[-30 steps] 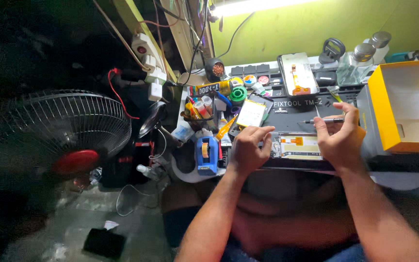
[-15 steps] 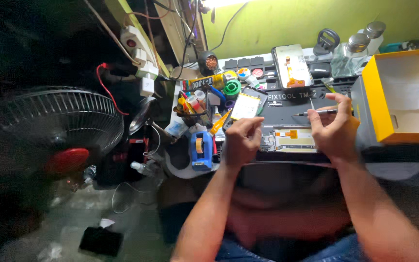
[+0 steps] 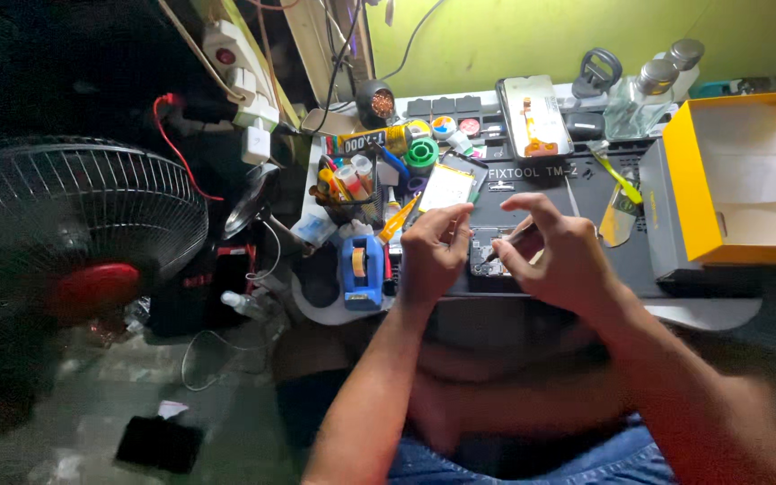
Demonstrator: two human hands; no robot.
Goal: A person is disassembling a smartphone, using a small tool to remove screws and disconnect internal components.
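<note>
Far left: black-grilled fan (image 3: 74, 224) with red hub, below desk level. Beside it, white power adapters (image 3: 240, 81) with a red wire. At the desk's left edge, a blue tape dispenser (image 3: 363, 269) and a cup of small tools (image 3: 343, 184).

Left hand (image 3: 431, 256): fingers curled and pressed together on the left edge of a small opened device (image 3: 485, 253) lying flat on the dark work mat (image 3: 586, 193), at the front centre of the desk. The hand steadies it rather than lifts it.

The device: mostly hidden between the hands; exposed dark circuitry visible. Judgement: light, rigid, thin, fragile at the exposed parts. Best held by the outer frame edges, not the inner components.

Right hand (image 3: 554, 260): thumb and forefinger pinched on a thin dark tool (image 3: 509, 247), tip angled down onto the device. Other fingers loosely arched above. The tool's type is unclear.

Behind: a phone panel (image 3: 534, 117) lying flat. Right: yellow tweezers (image 3: 617, 175), then an open yellow box (image 3: 747, 180) with a white inside, well apart from the hands.
</note>
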